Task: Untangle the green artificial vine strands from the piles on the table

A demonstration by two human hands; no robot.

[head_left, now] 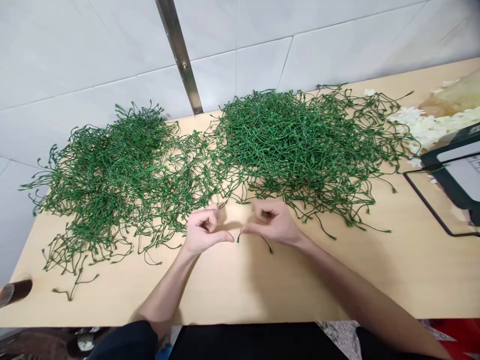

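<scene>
Near the middle of the table, my left hand point(204, 231) has its fingers curled and its thumb stretched out to the right, apart from them. I see nothing in its grasp. Facing it, my right hand point(277, 223) has bent fingers, with the thumb pointing left and a gap between. A thin green artificial stem point(267, 244) shows its ends below the right thumb; its middle is hidden, and it seems to lie on the table under the hand. Just beyond the hands lie a left heap of green stems point(108, 175) and a larger right heap of green stems point(296, 140).
Loose stems point(187, 175) link the two heaps on the wooden table point(225, 295). White flowers point(416, 125) and a dark-framed object point(457, 165) with a black bar point(427, 205) are at the right. A dark cup-like object point(15, 292) is at the left edge. Behind stands a tiled wall point(258, 65).
</scene>
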